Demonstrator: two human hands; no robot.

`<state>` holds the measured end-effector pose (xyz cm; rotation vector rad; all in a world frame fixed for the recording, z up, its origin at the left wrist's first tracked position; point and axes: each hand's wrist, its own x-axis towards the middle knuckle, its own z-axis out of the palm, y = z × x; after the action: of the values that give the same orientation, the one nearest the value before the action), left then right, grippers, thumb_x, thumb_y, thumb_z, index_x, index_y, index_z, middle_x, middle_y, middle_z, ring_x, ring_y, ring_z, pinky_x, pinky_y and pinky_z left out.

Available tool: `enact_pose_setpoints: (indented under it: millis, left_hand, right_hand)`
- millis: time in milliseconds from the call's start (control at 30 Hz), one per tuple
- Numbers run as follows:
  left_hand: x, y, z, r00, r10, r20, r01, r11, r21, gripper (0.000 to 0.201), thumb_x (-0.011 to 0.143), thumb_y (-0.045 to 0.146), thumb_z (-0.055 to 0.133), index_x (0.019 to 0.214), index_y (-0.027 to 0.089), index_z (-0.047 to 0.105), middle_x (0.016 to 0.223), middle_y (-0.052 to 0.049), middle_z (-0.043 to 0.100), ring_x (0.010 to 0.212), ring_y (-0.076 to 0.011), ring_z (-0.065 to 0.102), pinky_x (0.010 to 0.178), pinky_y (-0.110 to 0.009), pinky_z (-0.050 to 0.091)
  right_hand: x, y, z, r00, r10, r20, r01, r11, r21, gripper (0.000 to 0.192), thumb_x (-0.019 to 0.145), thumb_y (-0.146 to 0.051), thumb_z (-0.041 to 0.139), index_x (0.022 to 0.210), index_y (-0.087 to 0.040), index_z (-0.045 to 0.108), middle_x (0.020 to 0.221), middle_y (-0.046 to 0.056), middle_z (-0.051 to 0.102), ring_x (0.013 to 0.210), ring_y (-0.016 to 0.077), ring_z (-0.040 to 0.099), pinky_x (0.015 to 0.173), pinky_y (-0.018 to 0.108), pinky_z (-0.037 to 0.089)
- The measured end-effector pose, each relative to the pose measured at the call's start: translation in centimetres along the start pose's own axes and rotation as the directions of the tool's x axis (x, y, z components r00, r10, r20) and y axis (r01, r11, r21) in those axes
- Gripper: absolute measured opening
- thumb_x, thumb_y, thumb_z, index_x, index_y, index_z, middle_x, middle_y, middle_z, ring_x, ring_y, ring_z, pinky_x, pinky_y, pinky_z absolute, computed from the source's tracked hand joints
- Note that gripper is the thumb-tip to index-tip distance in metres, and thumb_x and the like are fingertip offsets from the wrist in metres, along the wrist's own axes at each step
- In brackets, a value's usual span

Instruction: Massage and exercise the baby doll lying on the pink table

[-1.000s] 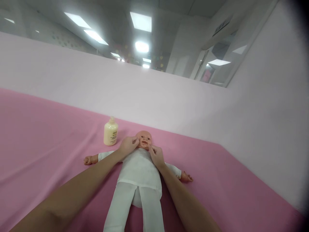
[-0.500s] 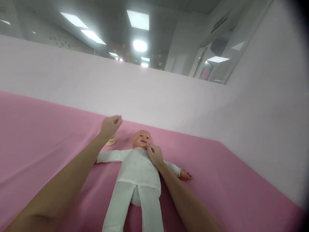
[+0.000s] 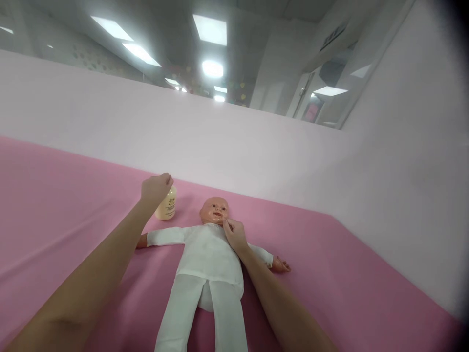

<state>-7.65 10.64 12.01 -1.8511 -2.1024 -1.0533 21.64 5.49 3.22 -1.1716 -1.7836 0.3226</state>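
Observation:
A baby doll in a white top and trousers lies on its back with its arms stretched out. My left hand is closed, level with the top of a pale yellow bottle that stands left of the doll's head. The hand covers the bottle's top, and anything inside its fingers is hidden. Fingers pinched together, my right hand is at the doll's chin and neckline, over the upper chest. Whether it grips the collar or something small, I cannot make out.
The doll rests on a pink cover with shallow creases at left. Behind it rises a pale wall, which meets another wall at right. Above the back wall, a glass pane shows ceiling lights and a doorway.
My left hand has moved left and slightly up, uncovering more of the bottle and its label. My right hand stays at the doll's chin; the doll lies as before.

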Motion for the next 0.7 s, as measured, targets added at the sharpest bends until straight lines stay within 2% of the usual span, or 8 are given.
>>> enact_pose_setpoints:
  millis: [333,533,700]
  left_hand:
    - [-0.11,-0.12,-0.43,0.999,0.019,-0.051,-0.021,0.999,-0.037,0.03,0.086,0.029,0.042,0.061,0.021,0.028,0.048,0.002,0.029,0.046,-0.0152,0.027,0.054,-0.03,0.016]
    - [-0.51,-0.21,0.03,0.998,-0.05,-0.047,0.032,0.948,-0.316,0.032,0.086,0.031,0.042,0.062,0.021,0.023,0.053,0.003,0.027,0.051,-0.0135,0.027,0.053,-0.03,0.016]
    - [-0.53,-0.18,0.05,0.996,-0.076,-0.037,0.055,0.919,-0.39,0.034,0.083,0.028,0.046,0.06,0.021,0.022,0.054,0.004,0.024,0.052,-0.0123,0.025,0.053,-0.03,0.017]
  right_hand:
    - [0.0,-0.02,0.06,1.0,0.004,-0.003,-0.004,1.0,0.007,0.042,0.089,-0.044,0.038,0.056,-0.021,0.024,0.053,-0.004,0.025,0.052,0.0095,0.026,0.052,0.026,0.02]
    - [-0.1,-0.43,0.04,1.0,0.021,-0.002,-0.021,1.0,0.02,0.043,0.089,-0.045,0.038,0.056,-0.021,0.025,0.053,-0.004,0.026,0.052,0.0095,0.027,0.051,0.025,0.02]
    - [-0.21,-0.65,-0.05,1.0,0.025,-0.003,-0.025,0.999,0.039,0.043,0.089,-0.047,0.039,0.056,-0.021,0.026,0.053,-0.004,0.026,0.052,0.0093,0.027,0.05,0.024,0.02]
